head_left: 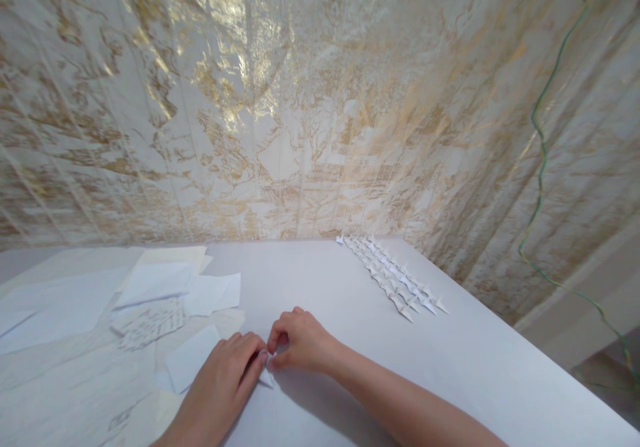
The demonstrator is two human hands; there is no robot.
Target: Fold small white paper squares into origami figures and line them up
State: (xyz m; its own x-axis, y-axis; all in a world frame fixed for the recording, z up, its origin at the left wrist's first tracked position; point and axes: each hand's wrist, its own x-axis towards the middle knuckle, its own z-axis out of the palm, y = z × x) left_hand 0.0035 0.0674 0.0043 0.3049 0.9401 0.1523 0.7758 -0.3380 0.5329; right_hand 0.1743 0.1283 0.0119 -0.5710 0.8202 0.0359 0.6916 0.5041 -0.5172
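Observation:
Both of my hands meet low in the middle of a white table [320,280]. My left hand [223,384] lies with fingers together, pressing down on a small folded white paper piece [266,378]. My right hand [300,340] is curled, its fingertips pinching the same piece from the right. Most of the piece is hidden under the fingers. A row of several finished folded white paper figures [393,277] lies farther off to the right, apart from both hands.
Loose white and cream paper sheets [165,287] lie scattered on the left half of the table, one with print on it [150,326]. A gold-patterned wall covering [300,100] rises behind. A green cord [543,167] hangs at the right, past the table edge.

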